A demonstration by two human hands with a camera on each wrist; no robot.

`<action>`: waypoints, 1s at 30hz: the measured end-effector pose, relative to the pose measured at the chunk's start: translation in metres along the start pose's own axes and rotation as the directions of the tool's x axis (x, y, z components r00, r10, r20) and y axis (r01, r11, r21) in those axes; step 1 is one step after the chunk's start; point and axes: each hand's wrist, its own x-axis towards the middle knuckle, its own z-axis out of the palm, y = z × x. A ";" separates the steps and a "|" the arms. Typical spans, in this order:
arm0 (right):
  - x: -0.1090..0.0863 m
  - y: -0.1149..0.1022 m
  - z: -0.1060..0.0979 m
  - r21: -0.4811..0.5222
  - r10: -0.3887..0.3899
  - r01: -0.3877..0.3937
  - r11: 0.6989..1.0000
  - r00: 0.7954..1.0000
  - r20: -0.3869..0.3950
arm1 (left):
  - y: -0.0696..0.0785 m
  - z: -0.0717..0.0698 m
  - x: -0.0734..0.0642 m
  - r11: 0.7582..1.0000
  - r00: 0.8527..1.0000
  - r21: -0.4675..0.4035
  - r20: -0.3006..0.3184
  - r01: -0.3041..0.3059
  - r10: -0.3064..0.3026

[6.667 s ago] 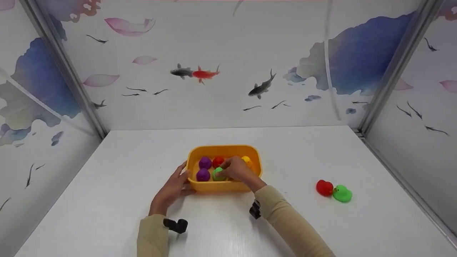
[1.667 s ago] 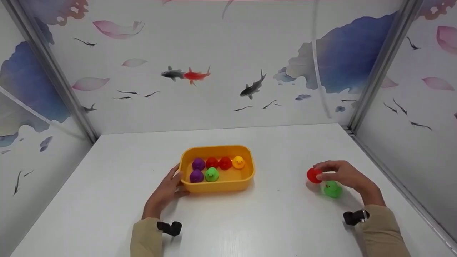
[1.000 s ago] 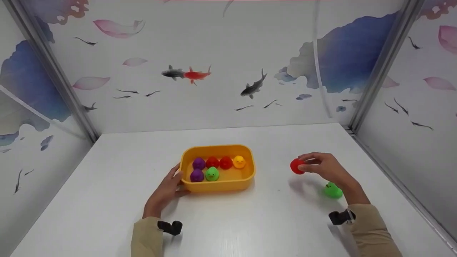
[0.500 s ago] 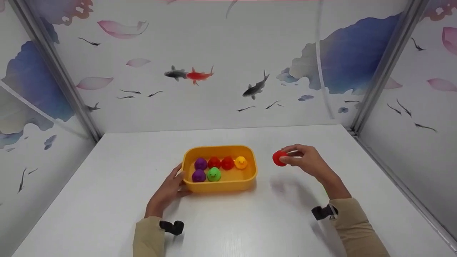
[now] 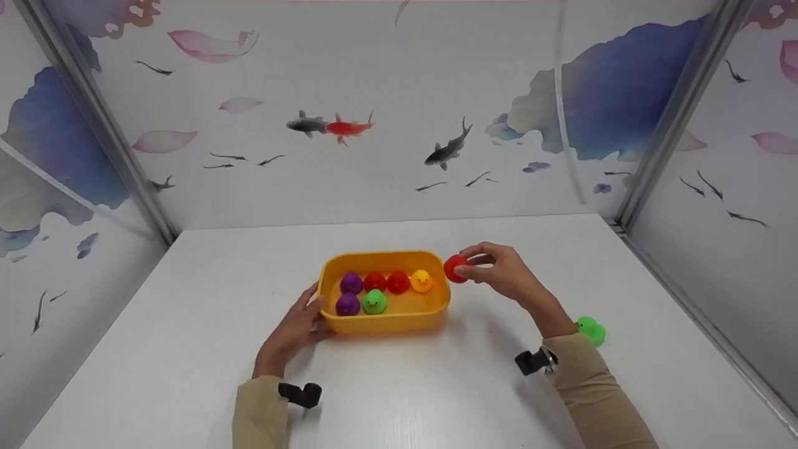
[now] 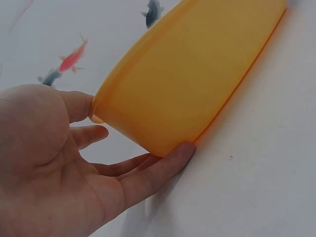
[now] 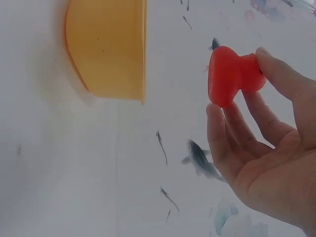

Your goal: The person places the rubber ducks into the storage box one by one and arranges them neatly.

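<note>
A yellow plastic box stands on the white table. My left hand holds its left end; in the left wrist view the thumb meets the rim and fingers lie along the lower edge. My right hand pinches a red rubber duck between thumb and fingertips, up in the air by the box's right rim. In the right wrist view the red duck is above the rim's level, apart from the box. Inside the box sit two purple ducks, two red ducks, a green duck and a yellow duck.
Another green duck lies on the table at the right, partly behind my right sleeve. White panels printed with fish and petals stand at the back and both sides. Each wrist wears a small black camera mount.
My right hand has placed a green duck in the box, picked up a red duck from the right, and carried it leftward to the rim. My left hand has stayed at the box.
</note>
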 end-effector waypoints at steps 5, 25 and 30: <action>0.007 -0.003 0.018 0.032 0.024 -0.025 0.999 0.999 0.025 | 0.001 0.001 0.000 1.000 1.000 -0.019 0.009 0.008 -0.008; 0.036 -0.006 0.070 0.127 0.139 -0.151 0.980 0.985 0.104 | 0.001 0.001 -0.002 1.000 1.000 -0.002 0.004 -0.006 0.006; 0.040 -0.009 0.079 0.102 0.154 -0.167 0.981 0.980 0.124 | 0.001 0.000 -0.002 1.000 1.000 -0.011 -0.004 -0.002 0.002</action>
